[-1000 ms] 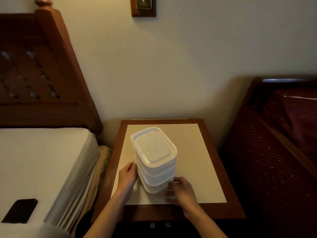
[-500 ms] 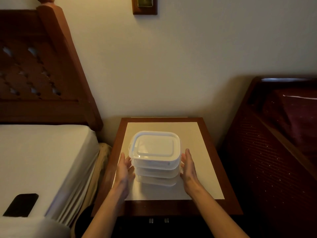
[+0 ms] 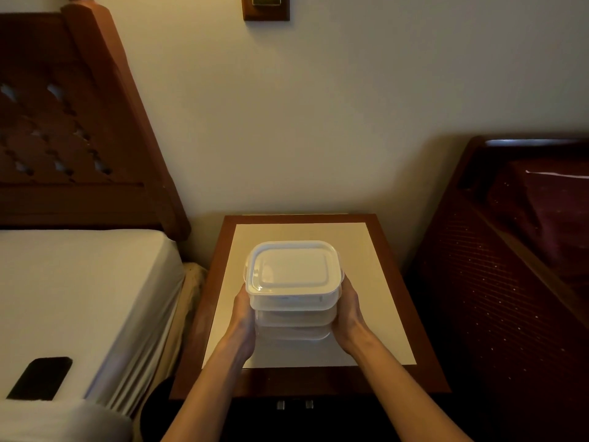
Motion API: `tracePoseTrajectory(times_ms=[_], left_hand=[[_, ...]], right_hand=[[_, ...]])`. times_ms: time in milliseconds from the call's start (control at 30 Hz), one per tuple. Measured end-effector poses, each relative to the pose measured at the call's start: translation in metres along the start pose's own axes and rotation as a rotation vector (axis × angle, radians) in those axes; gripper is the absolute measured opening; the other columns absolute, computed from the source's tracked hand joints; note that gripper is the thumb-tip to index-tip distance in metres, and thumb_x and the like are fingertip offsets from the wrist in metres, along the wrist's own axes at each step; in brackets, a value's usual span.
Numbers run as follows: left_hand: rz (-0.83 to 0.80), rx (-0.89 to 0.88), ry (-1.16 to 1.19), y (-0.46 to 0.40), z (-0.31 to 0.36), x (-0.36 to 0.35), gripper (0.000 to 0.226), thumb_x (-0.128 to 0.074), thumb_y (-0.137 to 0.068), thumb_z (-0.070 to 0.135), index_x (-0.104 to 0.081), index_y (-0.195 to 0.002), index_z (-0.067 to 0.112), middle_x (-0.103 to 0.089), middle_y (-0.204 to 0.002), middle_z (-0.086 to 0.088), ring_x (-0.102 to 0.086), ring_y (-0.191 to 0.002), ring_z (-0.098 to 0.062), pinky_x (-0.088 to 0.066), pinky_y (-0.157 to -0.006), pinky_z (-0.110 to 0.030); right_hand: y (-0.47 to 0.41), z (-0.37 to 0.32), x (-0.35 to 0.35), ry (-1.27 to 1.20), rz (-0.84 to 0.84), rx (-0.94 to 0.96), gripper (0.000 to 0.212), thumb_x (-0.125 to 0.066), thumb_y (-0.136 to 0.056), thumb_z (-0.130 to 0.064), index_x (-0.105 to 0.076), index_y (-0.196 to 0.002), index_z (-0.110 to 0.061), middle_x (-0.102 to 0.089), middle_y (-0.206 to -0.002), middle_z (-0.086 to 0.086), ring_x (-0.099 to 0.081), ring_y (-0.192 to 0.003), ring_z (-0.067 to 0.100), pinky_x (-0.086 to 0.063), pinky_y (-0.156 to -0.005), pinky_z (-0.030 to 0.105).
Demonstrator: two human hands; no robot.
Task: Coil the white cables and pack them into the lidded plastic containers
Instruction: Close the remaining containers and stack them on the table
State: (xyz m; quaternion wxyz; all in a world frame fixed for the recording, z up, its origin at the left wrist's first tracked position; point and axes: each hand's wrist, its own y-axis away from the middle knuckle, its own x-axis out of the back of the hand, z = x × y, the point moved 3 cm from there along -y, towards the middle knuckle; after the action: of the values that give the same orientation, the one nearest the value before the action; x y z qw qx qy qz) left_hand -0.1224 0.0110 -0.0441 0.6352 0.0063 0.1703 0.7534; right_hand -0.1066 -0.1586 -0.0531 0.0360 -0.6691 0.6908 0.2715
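Note:
A stack of three translucent white lidded plastic containers (image 3: 291, 272) stands in the middle of the nightstand (image 3: 379, 282), lids on. My left hand (image 3: 243, 317) clasps the stack's left side and my right hand (image 3: 349, 311) clasps its right side. Most of my fingers are hidden behind the containers. I cannot tell whether the stack rests on the top or is raised slightly. No white cable is in view, and what the containers hold does not show through.
A bed with a white sheet (image 3: 79, 282) lies to the left, with a dark phone (image 3: 41, 376) near its front edge and a wooden headboard (image 3: 63, 138) behind. Dark red furniture (image 3: 510, 282) stands close on the right. The wall is right behind the nightstand.
The stack was turned from skewed to square with the nightstand. My hands moved from its front corners to its two sides and have closed in against it.

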Motion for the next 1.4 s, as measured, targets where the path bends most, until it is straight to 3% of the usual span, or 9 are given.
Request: tracePoseTrajectory(times_ms=[100, 300, 400, 500, 567, 667, 833, 1133, 1400], left_hand=[[0.016, 0.007, -0.032, 0.002, 0.000, -0.001, 0.029, -0.045, -0.101, 0.028, -0.071, -0.102, 0.016, -0.074, -0.090, -0.006, -0.068, -0.090, -0.024, -0.055, -0.068, -0.034], [0.131, 0.000, -0.081, 0.010, -0.008, 0.003, 0.031, -0.037, -0.102, 0.039, -0.067, -0.102, 0.030, -0.072, -0.091, 0.005, -0.066, -0.088, -0.017, -0.051, -0.075, -0.030], [0.251, 0.017, -0.185, 0.019, -0.023, 0.008, 0.030, -0.035, -0.103, 0.039, -0.062, -0.093, 0.032, -0.063, -0.092, 0.011, -0.055, -0.086, -0.008, -0.045, -0.082, -0.031], [0.309, -0.042, -0.228, 0.028, -0.035, 0.014, 0.031, -0.039, -0.102, 0.033, -0.067, -0.100, 0.020, -0.067, -0.099, 0.001, -0.057, -0.088, -0.013, -0.044, -0.077, -0.032], [0.338, -0.075, -0.218, 0.031, -0.042, 0.020, 0.029, -0.046, -0.101, 0.029, -0.069, -0.112, 0.016, -0.069, -0.111, -0.004, -0.060, -0.103, -0.021, -0.049, -0.085, -0.035], [0.367, -0.091, -0.285, 0.034, -0.052, 0.025, 0.037, -0.059, -0.094, 0.023, -0.059, -0.131, 0.019, -0.061, -0.129, 0.001, -0.053, -0.123, -0.023, -0.046, -0.102, -0.049], [0.410, -0.110, -0.312, 0.024, -0.057, 0.033, 0.038, -0.063, -0.092, 0.026, -0.059, -0.130, 0.021, -0.061, -0.129, 0.003, -0.052, -0.124, -0.022, -0.045, -0.103, -0.049], [0.430, -0.117, -0.203, -0.022, -0.060, 0.052, 0.015, -0.062, -0.092, 0.027, -0.074, -0.101, 0.026, -0.073, -0.098, 0.006, -0.068, -0.095, -0.016, -0.059, -0.081, -0.043], [0.466, -0.141, -0.186, -0.093, -0.037, 0.066, 0.012, -0.060, -0.093, 0.025, -0.071, -0.089, 0.028, -0.071, -0.091, 0.000, -0.068, -0.089, -0.023, -0.060, -0.074, -0.040]], right_hand=[[0.003, -0.002, 0.000, 0.007, 0.015, 0.020, 0.038, -0.040, -0.101, -0.042, -0.072, -0.104, -0.021, -0.071, -0.108, 0.016, -0.068, -0.099, 0.032, -0.055, -0.087, 0.052], [0.011, 0.013, 0.008, 0.121, 0.161, -0.027, 0.048, -0.032, -0.098, -0.060, -0.065, -0.116, -0.029, -0.070, -0.112, 0.004, -0.062, -0.106, 0.023, -0.052, -0.096, 0.048], [0.023, 0.026, 0.014, 0.215, 0.222, -0.039, 0.036, -0.030, -0.104, -0.046, -0.061, -0.095, -0.031, -0.064, -0.101, 0.000, -0.057, -0.095, 0.014, -0.049, -0.087, 0.034], [0.031, 0.042, 0.025, 0.342, 0.318, 0.017, 0.029, -0.035, -0.104, -0.040, -0.062, -0.110, -0.034, -0.064, -0.116, -0.001, -0.058, -0.106, 0.018, -0.051, -0.093, 0.037], [0.031, 0.047, 0.032, 0.421, 0.366, 0.095, 0.026, -0.043, -0.103, -0.029, -0.062, -0.120, -0.028, -0.067, -0.116, 0.000, -0.065, -0.099, 0.018, -0.058, -0.078, 0.029], [0.033, 0.046, 0.038, 0.537, 0.357, 0.139, 0.022, -0.055, -0.097, -0.017, -0.057, -0.114, -0.032, -0.068, -0.100, -0.002, -0.070, -0.075, 0.015, -0.055, -0.059, 0.017], [0.021, 0.045, 0.039, 0.473, 0.321, 0.116, 0.029, -0.065, -0.091, -0.009, -0.064, -0.114, -0.025, -0.069, -0.095, 0.002, -0.070, -0.077, 0.019, -0.061, -0.064, 0.028], [-0.023, 0.039, 0.013, 0.434, 0.283, 0.162, 0.024, -0.063, -0.092, -0.008, -0.063, -0.110, -0.025, -0.068, -0.092, 0.006, -0.071, -0.072, 0.023, -0.061, -0.061, 0.029], [-0.085, 0.029, -0.022, 0.406, 0.256, 0.139, 0.023, -0.062, -0.094, -0.008, -0.062, -0.114, -0.019, -0.066, -0.092, 0.012, -0.072, -0.069, 0.025, -0.061, -0.060, 0.033]])
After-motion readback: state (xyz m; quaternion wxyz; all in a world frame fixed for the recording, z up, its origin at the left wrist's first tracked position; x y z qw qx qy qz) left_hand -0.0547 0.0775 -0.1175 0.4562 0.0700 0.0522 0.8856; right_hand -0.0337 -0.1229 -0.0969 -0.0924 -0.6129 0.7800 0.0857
